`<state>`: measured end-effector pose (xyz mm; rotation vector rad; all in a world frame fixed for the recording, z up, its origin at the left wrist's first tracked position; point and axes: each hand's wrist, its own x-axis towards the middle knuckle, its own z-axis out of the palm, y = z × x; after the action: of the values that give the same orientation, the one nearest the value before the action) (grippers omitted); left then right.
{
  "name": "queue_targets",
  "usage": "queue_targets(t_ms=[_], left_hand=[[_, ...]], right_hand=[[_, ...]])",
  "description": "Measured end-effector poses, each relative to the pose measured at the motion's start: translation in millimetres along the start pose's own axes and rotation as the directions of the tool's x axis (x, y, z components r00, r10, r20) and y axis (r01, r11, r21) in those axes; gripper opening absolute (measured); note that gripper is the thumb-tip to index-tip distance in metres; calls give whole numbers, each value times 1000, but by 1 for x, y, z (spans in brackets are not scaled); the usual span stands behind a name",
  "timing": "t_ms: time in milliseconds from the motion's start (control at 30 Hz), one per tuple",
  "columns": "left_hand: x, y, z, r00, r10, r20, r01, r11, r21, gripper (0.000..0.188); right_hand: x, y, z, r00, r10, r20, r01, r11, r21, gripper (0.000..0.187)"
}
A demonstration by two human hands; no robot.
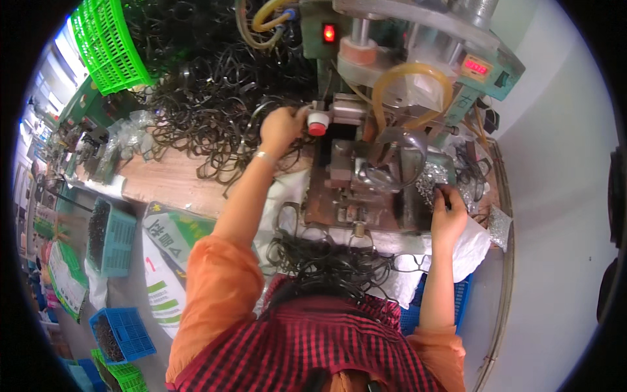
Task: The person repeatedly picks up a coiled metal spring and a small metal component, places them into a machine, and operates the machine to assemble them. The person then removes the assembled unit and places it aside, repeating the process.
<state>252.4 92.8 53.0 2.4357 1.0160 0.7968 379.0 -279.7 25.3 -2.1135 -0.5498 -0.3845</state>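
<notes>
My left hand (281, 130) reaches to a white push-button housing with a red cap (317, 124) on the left of a green press machine (486, 49). Its fingers bend toward the housing, and their tips are hard to make out. On the right, my right hand (449, 215) has its thumb and fingers pinched together at the edge of a heap of small shiny metal parts (432, 175). Whatever sits between those fingertips is too small to tell. A dark glossy curved frame (413, 160), blurred, is at the press's fixture (356, 166), between my hands.
Tangled black frames, resembling eyeglass frames (222, 98), cover the bench behind my left hand; more (320, 251) lie at my lap. A green basket (111, 46) stands at far left. Yellow hoses (411, 72) loop before the press. Sacks (173, 255) and blue crates (124, 333) are lower left.
</notes>
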Motion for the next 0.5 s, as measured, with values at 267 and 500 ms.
queue_targets(t_ms=[267,500], left_hand=[[-87,-37,-54,989,-123,83,148,864,-481,8],[-102,4,-52,985,-173,-17,163,881,445,42]], right_hand=[[-39,10,-47,985,113,-128,-93,984,152,15],[10,-97,14,983,-178,-35,172,853,493,25]])
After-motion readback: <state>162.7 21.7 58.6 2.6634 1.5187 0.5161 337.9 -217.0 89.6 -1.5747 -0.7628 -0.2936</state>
